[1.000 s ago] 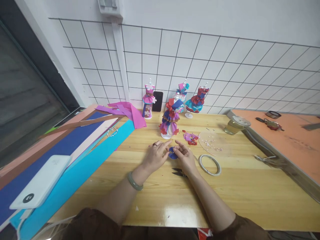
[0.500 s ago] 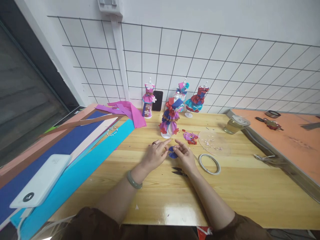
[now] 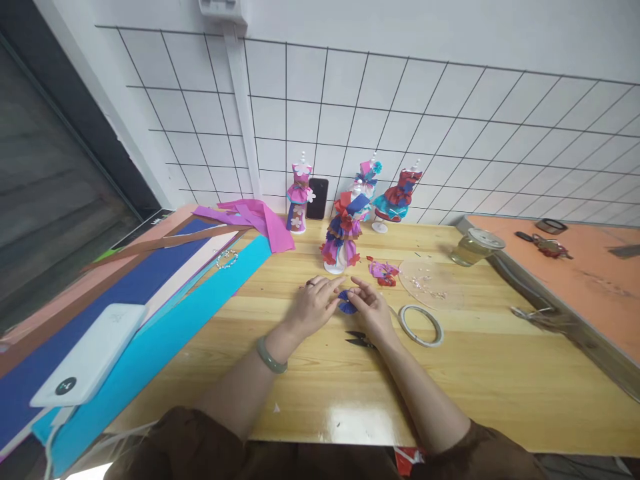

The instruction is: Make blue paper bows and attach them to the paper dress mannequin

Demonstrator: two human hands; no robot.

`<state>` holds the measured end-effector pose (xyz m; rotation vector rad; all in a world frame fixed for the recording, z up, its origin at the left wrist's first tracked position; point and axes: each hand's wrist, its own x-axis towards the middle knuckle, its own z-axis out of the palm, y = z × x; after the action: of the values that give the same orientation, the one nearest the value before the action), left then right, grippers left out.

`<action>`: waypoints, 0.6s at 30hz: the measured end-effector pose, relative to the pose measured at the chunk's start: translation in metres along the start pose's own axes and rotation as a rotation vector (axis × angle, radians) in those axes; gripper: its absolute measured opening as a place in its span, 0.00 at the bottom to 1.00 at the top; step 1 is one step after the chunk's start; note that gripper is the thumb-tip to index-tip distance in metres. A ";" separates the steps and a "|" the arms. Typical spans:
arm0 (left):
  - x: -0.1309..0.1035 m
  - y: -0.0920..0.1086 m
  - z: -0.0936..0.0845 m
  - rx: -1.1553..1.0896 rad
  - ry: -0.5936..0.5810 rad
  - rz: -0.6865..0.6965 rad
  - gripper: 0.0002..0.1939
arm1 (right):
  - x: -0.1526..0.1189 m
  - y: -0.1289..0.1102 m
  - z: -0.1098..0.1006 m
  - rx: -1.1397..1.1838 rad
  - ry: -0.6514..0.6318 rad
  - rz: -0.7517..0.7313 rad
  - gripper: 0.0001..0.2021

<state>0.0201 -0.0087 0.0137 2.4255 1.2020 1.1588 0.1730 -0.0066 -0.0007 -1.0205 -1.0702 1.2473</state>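
Note:
A small pleated dark blue paper piece [image 3: 347, 303] is pinched between the fingers of my two hands, low over the wooden table. My left hand [image 3: 314, 303] holds its left edge, and my right hand [image 3: 369, 307] grips the right side. Black-bladed snips [image 3: 359, 339] lie under and beside my right wrist, their handles partly hidden. Just beyond my fingers stands a mini dress form [image 3: 341, 233] in layered red, blue and purple paper. Pink and red paper scraps [image 3: 384, 272] lie right of it.
Three more dressed forms, one pink [image 3: 300, 193], stand by the wall near a phone [image 3: 317, 199]. A tape roll [image 3: 421, 326], clear beads [image 3: 430, 287] and a lidded cup [image 3: 477, 247] are on the right. Blue crepe paper [image 3: 200, 320] and a white power bank [image 3: 90, 353] lie left.
The view has shifted slightly. Both hands keep nearly the same pose around the blue paper piece.

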 end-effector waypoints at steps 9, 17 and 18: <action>-0.001 -0.004 0.003 -0.010 0.016 -0.038 0.22 | 0.001 0.003 -0.001 0.006 0.011 0.006 0.23; -0.001 0.000 0.002 -0.020 -0.019 -0.028 0.24 | -0.001 -0.004 0.003 0.002 0.025 0.017 0.23; -0.001 0.000 0.002 -0.016 -0.022 -0.026 0.24 | -0.001 -0.003 0.003 0.003 0.026 0.018 0.23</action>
<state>0.0211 -0.0093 0.0117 2.3975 1.2088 1.1276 0.1712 -0.0073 0.0032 -1.0432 -1.0415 1.2464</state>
